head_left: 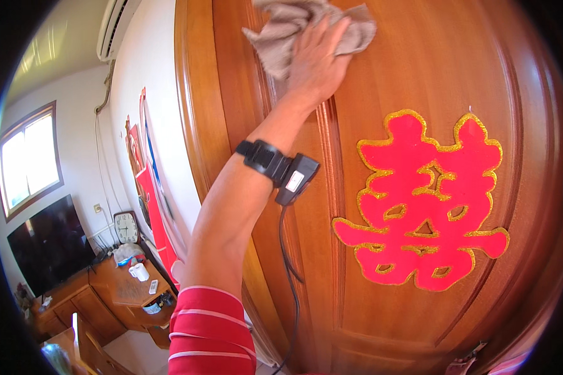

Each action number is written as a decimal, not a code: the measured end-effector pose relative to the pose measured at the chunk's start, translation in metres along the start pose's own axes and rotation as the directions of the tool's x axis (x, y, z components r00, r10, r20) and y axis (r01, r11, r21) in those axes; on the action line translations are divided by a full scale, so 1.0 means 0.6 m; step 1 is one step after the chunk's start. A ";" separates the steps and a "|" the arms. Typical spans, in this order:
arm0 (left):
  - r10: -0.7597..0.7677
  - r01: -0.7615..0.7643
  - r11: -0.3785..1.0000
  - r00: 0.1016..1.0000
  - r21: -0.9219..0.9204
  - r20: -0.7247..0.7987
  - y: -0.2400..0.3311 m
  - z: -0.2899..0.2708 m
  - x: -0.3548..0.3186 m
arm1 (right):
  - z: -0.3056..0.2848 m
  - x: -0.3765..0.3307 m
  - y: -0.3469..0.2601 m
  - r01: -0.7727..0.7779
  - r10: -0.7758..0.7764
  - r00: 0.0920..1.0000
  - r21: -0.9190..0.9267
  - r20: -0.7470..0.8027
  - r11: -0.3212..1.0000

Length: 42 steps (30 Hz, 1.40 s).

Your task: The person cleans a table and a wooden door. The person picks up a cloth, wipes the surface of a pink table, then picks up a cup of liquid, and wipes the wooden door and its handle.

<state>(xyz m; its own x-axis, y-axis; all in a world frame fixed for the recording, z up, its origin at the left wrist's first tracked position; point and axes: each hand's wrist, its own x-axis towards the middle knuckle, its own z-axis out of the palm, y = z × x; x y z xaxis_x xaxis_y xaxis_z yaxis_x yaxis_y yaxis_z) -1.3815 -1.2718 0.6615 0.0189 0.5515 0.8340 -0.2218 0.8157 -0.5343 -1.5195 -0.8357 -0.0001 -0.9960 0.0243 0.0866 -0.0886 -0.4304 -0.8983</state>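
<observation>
My left hand (318,61) is raised high against a brown wooden door (381,325). Under its stretched fingers it holds a crumpled grey-brown cloth (275,44) flat to the door's upper part. The hand and cloth are slightly blurred. A black strap with a small box-shaped device (294,181) sits on my left forearm, and a dark cable hangs down from it. Right of the arm, a large red paper character with a gold glitter edge (413,187) is stuck to the door panel. My right hand does not show.
A metal door handle (469,359) shows at the lower right, near striped fabric. Red hangings (156,212) are on the white wall at left. Beyond stand a wooden cabinet (122,281) with a white mug and square clock, a black television (50,244) and a window (30,156).
</observation>
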 end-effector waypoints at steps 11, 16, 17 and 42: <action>-0.493 0.496 0.868 0.863 -0.002 -0.112 -0.344 -0.050 0.025 | 0.014 -0.006 -0.020 -0.289 0.250 0.956 0.639 0.153 0.713; -0.426 0.426 0.905 0.903 -0.013 -0.061 -0.308 -0.019 0.061 | 0.045 -0.007 -0.034 -0.204 0.238 0.969 0.333 -0.064 0.921; -0.371 0.371 0.929 0.928 -0.010 -0.014 -0.270 -0.006 0.067 | 0.043 -0.003 -0.026 -0.187 0.224 0.970 0.304 -0.094 0.934; -0.126 0.166 0.908 0.984 0.385 -0.127 -0.319 -0.151 -0.036 | -0.023 0.019 0.048 -0.060 0.080 0.995 0.255 -0.067 0.965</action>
<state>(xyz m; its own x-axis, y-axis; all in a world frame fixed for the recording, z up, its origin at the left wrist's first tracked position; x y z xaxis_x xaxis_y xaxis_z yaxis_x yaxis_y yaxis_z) -1.2512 -1.4242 0.7331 0.1706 0.4621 0.8703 -0.5734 0.7648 -0.2937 -1.5339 -0.8355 -0.0306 -0.9986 0.0503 -0.0142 -0.0217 -0.6469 -0.7623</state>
